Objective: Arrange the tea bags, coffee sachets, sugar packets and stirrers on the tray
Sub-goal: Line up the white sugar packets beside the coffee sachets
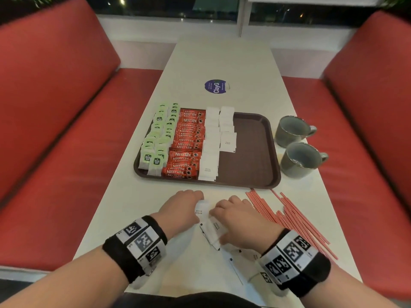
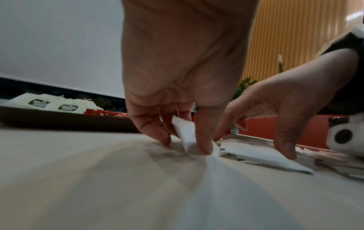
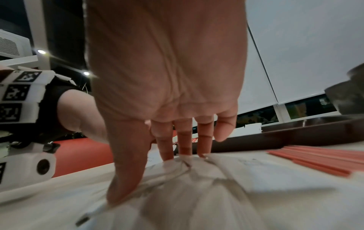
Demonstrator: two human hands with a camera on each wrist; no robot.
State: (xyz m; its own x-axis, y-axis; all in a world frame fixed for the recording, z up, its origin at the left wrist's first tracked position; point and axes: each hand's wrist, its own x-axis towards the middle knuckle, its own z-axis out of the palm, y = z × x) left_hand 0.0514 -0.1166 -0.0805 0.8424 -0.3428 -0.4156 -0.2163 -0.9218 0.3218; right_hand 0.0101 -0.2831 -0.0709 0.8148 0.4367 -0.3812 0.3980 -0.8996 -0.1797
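Observation:
A brown tray (image 1: 251,152) holds rows of green tea bags (image 1: 160,134), red coffee sachets (image 1: 189,143) and white sugar packets (image 1: 213,138); its right part is bare. In front of it, a loose pile of sugar packets (image 1: 211,232) lies on the table. My left hand (image 1: 200,203) pinches one sugar packet (image 2: 187,133) between thumb and fingers, its lower edge touching the table. My right hand (image 1: 219,218) spans the pile, straight fingers (image 3: 183,149) and thumb pressing down on it. Red stirrers (image 1: 289,216) lie loose to the right of my hands.
Two grey mugs (image 1: 291,130) (image 1: 300,158) stand just right of the tray. A round blue sticker (image 1: 216,86) is on the white table behind it. Red bench seats (image 1: 66,152) (image 1: 367,130) flank the table on both sides.

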